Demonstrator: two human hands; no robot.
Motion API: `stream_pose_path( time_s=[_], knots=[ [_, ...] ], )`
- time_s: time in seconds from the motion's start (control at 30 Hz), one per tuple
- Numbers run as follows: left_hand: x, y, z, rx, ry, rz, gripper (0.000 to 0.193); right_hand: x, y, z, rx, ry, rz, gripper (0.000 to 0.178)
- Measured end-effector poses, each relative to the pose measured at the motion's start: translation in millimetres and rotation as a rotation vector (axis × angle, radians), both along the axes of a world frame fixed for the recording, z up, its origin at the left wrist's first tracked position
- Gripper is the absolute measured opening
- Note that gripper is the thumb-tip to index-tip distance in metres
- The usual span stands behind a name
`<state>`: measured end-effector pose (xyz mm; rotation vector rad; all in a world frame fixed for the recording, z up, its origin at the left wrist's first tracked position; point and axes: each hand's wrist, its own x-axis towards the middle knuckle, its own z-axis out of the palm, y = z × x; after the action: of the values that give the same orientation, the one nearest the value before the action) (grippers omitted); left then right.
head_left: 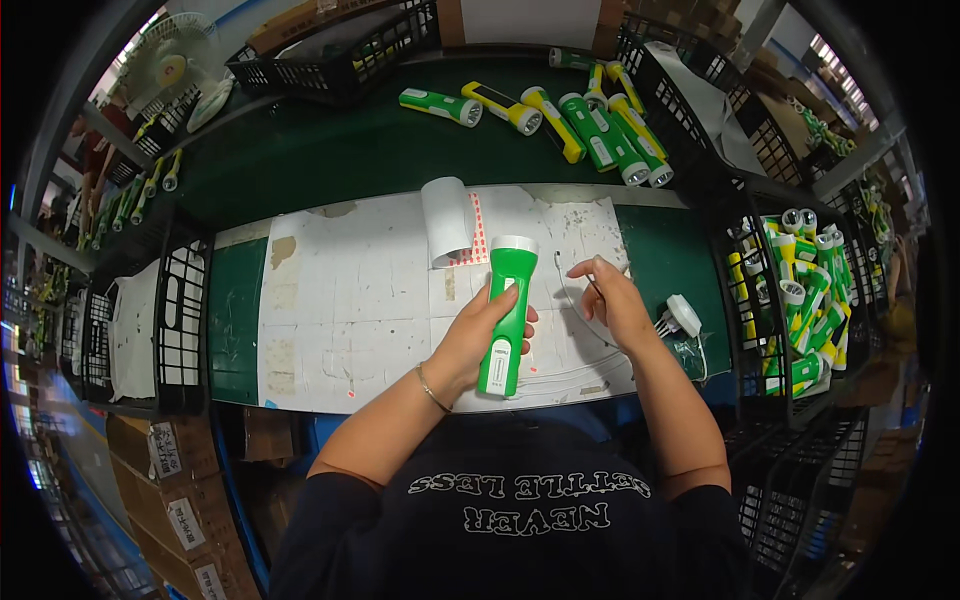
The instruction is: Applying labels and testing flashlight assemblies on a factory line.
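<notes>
My left hand (pixel 476 330) is closed around a green flashlight (pixel 514 262) with a white head, which it holds upright in the view over the white-covered work surface (pixel 340 310). The thumb lies along the flashlight's front, by its white switch strip. To the right, my right hand (pixel 613 305) hovers with the index finger stretched out and the other fingers loosely bent, apart from the flashlight; I see nothing in it. Beside its fingertips lies the small end of a thin white cable (pixel 558 256). Just beyond the flashlight, a curled white sheet (pixel 446 215) rests on a sheet of small red stickers (pixel 480 225).
Several green and yellow flashlights (pixel 600 135) lie on the dark green table at the back. A black crate (pixel 745 385) full of flashlights stands at the right, near a white plug adapter (pixel 683 315). Another black crate (pixel 183 315) is at the left, above cardboard boxes (pixel 160 500).
</notes>
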<state>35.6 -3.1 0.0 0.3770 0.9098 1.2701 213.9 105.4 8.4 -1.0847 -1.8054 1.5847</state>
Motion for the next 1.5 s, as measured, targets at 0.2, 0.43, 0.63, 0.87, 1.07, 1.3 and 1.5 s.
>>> stream_pose_path(
  time_s=[0.2,0.43,0.63,0.87,1.07,1.3,1.5],
  knots=[
    [1,3,2,-0.044,-0.044,-0.007,0.025,5,-4,-4,-0.052,0.027,0.000,0.047],
    [1,1,4,-0.036,-0.045,-0.037,0.025,5,-5,-2,-0.040,0.003,0.041,0.043],
    [0,-1,4,-0.038,-0.037,-0.071,0.028,5,-4,2,-0.039,0.028,0.050,0.042],
    [-1,1,5,-0.026,-0.011,-0.077,0.032,5,-5,3,-0.050,0.040,0.049,0.041],
    [-3,-1,3,-0.036,-0.002,-0.086,0.037,3,-8,5,-0.042,0.056,0.057,0.039],
    [0,-3,6,-0.035,0.026,-0.106,0.037,6,-10,6,-0.018,0.057,0.058,0.039],
    [-2,-6,5,-0.010,0.060,-0.145,0.035,6,-11,14,-0.057,0.044,0.063,0.037]
  ],
)
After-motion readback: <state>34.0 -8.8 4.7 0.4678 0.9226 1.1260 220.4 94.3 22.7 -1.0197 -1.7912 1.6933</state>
